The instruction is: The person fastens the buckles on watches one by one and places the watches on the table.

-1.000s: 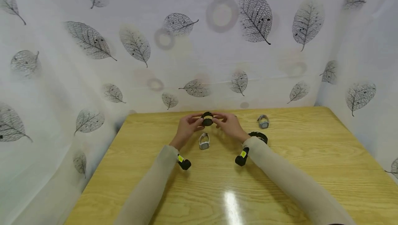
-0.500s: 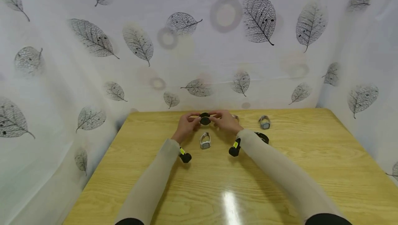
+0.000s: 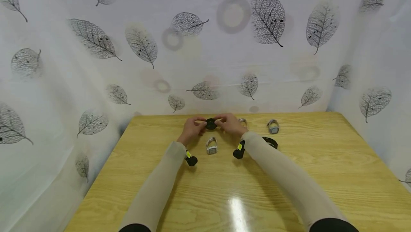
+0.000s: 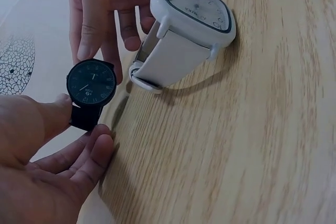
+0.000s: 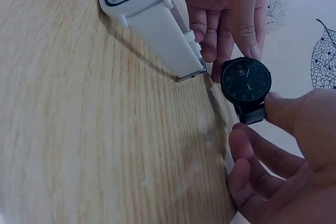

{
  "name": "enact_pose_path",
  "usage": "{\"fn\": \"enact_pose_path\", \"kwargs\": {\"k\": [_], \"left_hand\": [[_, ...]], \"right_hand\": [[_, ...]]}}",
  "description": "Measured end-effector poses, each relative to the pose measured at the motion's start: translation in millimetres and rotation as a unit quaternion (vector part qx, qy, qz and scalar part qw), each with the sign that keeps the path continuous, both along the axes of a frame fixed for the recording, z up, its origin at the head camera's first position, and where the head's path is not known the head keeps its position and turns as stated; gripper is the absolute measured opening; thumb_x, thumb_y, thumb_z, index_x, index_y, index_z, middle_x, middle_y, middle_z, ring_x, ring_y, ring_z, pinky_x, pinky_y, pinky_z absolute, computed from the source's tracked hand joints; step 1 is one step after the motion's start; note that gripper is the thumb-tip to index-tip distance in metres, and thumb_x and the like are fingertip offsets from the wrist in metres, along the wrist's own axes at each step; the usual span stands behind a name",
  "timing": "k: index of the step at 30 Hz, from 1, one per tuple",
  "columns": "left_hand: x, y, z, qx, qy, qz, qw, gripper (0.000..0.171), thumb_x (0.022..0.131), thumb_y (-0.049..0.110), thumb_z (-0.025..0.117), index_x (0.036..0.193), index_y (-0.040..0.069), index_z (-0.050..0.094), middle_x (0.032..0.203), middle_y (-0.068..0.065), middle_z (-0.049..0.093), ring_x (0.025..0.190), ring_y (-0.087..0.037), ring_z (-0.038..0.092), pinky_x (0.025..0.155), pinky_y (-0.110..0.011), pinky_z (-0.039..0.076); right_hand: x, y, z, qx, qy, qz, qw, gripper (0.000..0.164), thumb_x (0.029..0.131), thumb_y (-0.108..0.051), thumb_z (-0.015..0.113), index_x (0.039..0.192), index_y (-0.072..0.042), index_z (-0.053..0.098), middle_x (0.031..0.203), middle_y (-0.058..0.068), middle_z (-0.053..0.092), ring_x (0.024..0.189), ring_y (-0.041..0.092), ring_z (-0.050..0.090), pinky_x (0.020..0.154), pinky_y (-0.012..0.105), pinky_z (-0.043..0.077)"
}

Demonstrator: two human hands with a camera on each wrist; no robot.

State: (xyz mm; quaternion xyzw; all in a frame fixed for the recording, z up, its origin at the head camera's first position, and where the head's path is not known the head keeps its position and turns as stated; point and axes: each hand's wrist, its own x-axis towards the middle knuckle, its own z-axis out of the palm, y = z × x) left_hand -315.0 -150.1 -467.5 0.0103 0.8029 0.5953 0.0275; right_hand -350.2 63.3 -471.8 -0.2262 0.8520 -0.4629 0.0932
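A black wristwatch (image 3: 211,124) with a round dark dial is held between both hands near the table's far edge. My left hand (image 3: 191,129) pinches one side of it, the thumb touching the case in the left wrist view. The other side is pinched by my right hand (image 3: 229,123), whose thumb (image 5: 283,113) presses at the case edge. In the left wrist view the watch's dial (image 4: 91,82) faces the camera, and part of the black strap hangs below it. Just nearer than the hands, a white wristwatch (image 3: 212,145) with a squarish face stands on its looped strap.
On the wooden table (image 3: 205,189), a grey wristwatch (image 3: 273,126) stands at the back right. Another light-coloured watch (image 3: 243,121) is partly hidden behind the right hand. A black strap-like loop (image 3: 271,142) lies by the right sleeve. A leaf-print curtain (image 3: 205,61) closes off the back.
The black watch has come down slightly and shifted a little left, its open loop turned so that the dial now covers it. The right forearm has moved left.
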Motion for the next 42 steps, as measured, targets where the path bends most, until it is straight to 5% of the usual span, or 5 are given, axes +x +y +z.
{"fn": "enact_pose_path", "kwargs": {"k": [11,42], "left_hand": [[-0.9,-3,-1.1,0.031,-0.019,-0.007,0.9993,0.026,0.098,0.002,0.068,0.124,-0.003,0.069,0.097,-0.026,0.074,0.074,-0.028,0.076,0.070,-0.037,0.064],[-2.6,-6,-10.8,0.007,0.016,-0.006,0.9998,0.028,0.098,0.008,0.071,0.124,-0.004,0.068,0.104,-0.026,0.073,0.072,-0.026,0.075,0.067,-0.034,0.064]], "right_hand": [[1.0,-7,1.5,0.040,-0.015,-0.002,0.999,0.030,0.106,-0.017,0.060,0.133,-0.005,0.068,0.122,0.018,0.071,0.080,0.017,0.071,0.074,0.033,0.058],[5.9,-6,2.4,0.027,-0.014,-0.006,1.000,0.038,0.107,-0.027,0.059,0.141,-0.011,0.062,0.121,0.017,0.070,0.080,0.018,0.070,0.071,0.036,0.059]]}}
